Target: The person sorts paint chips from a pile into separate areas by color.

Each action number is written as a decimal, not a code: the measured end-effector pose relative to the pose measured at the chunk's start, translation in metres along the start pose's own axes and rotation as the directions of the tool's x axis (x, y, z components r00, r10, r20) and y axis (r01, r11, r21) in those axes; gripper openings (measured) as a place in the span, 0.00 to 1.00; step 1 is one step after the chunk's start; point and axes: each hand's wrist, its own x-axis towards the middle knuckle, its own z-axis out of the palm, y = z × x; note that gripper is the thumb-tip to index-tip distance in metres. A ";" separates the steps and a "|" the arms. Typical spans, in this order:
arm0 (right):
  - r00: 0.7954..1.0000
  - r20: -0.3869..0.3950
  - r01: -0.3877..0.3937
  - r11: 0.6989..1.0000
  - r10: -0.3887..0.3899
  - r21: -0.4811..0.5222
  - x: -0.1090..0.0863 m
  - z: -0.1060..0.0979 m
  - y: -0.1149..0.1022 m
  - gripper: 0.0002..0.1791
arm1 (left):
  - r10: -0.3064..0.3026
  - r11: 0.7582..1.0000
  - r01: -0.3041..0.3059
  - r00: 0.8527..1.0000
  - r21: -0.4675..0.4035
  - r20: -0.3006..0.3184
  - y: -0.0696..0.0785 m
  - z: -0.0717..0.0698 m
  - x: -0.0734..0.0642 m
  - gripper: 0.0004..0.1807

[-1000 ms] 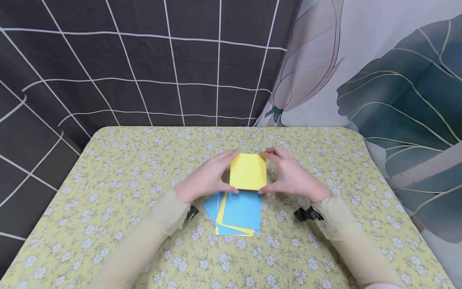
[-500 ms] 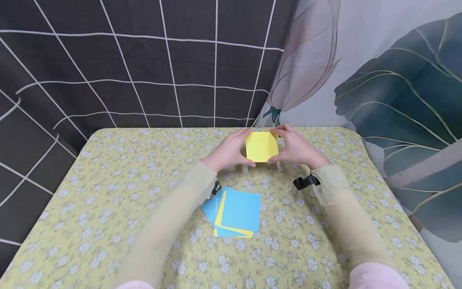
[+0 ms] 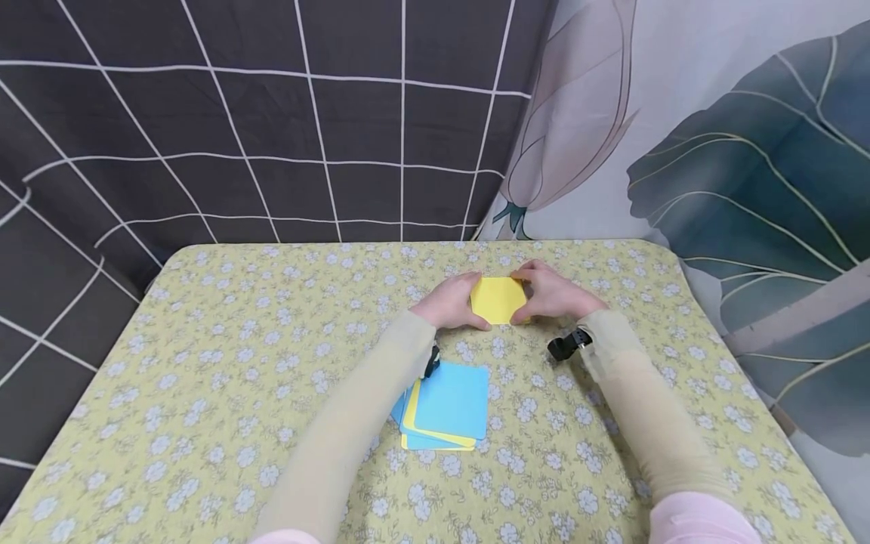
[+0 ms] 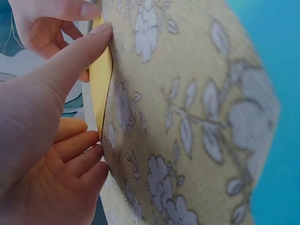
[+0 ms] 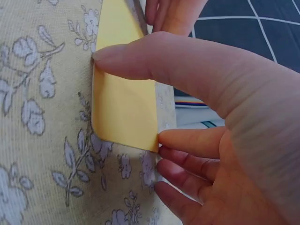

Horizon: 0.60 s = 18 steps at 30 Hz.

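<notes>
Both hands hold a yellow square card [image 3: 498, 300] with rounded corners, low over or on the flowered cloth toward the table's far side; whether it lies flat on the cloth I cannot tell. My left hand [image 3: 451, 302] grips its left side, thumb [image 4: 93, 40] at the near edge and fingers at the far edge. On the opposite side my right hand [image 3: 553, 293] grips it likewise, its thumb [image 5: 126, 61] on the near edge in the right wrist view. Nearer my body lies a loose, fanned pile of blue and yellow cards [image 3: 451, 400], a blue one on top.
A yellow flowered cloth [image 3: 204, 423] covers the table. Behind it hangs a dark curtain with a white grid [image 3: 272, 113], and to the right a pale curtain with large leaf prints [image 3: 761, 174]. My left forearm [image 3: 347, 423] passes beside the card pile.
Both hands have carried the yellow card from just above the pile to farther away and slightly right, then lowered it toward the cloth. The pile has stayed in place.
</notes>
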 end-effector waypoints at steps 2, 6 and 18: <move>1.000 0.002 -0.006 1.000 0.006 0.001 0.000 0.000 -0.001 0.53 | 0.002 1.000 -0.002 1.000 0.000 -0.002 0.000 0.000 -0.001 0.58; 1.000 -0.030 0.005 1.000 -0.005 -0.017 -0.004 -0.004 -0.005 0.55 | 0.029 1.000 -0.029 0.999 -0.006 -0.025 -0.001 -0.004 -0.005 0.61; 0.973 -0.209 0.087 0.994 -0.100 -0.073 -0.051 -0.019 -0.047 0.54 | 0.154 0.988 -0.151 0.974 0.034 -0.166 0.012 -0.054 -0.052 0.59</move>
